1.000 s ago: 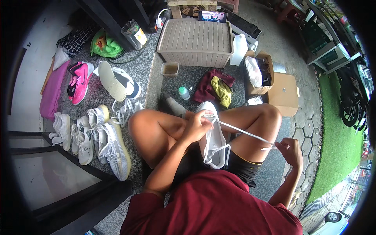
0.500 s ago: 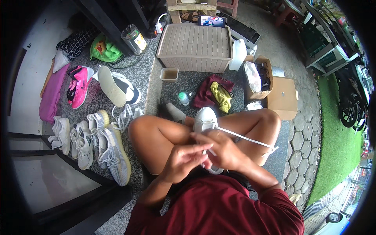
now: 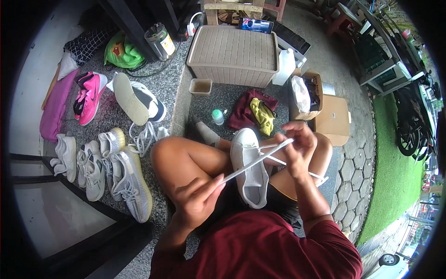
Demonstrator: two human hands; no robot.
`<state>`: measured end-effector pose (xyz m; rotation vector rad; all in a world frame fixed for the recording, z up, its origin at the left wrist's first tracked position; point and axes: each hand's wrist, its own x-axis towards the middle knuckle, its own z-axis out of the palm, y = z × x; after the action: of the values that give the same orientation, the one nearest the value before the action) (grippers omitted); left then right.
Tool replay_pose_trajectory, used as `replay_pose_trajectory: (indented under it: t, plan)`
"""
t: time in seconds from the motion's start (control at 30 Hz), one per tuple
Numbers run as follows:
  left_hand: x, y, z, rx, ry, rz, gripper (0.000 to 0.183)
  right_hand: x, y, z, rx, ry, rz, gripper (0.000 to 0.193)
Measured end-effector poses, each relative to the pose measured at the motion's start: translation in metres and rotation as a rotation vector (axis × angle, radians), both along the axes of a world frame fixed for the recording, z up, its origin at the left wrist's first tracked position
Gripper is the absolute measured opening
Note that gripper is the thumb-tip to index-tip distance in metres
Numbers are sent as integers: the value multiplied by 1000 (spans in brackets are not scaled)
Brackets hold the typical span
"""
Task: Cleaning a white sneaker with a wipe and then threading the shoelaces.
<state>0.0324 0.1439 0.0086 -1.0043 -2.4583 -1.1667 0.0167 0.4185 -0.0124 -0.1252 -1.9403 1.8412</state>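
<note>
Left hand (image 3: 199, 197): fingers curled, pinching a taut white lace (image 3: 258, 160); fingertip contact is hard to make out.
Right hand (image 3: 298, 148): half-curled, gripping the lace's far-right stretch.
White shoe (image 3: 252, 182): between the legs, toe far, partly hidden by the lace.
Open carton (image 3: 310, 113): far right, contents obscured.

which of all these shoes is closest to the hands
The white low-cut sneaker, below the flat white lace held between the left hand and right hand; the other shoes sit apart on the speckled grey stone ledge.
</note>
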Motion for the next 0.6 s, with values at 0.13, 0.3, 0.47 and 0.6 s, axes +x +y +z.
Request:
replay_pose_trajectory:
  t: [0.13,0.3,0.47,0.6]
  plan:
    - [-13,18,-14,-209,156,-42,42,-18,27,-16,-258,14,-92,19]
    - [-26,16,-36,-335,-291,-90,40,-50,78,-45,-724,118,-80,17]
    - [-49,6,-110,-410,-579,71,34,-47,90,-83,-654,38,-190,18]
    - [-47,50,-137,644,-932,170,41,-19,43,-106,50,-220,11,9]
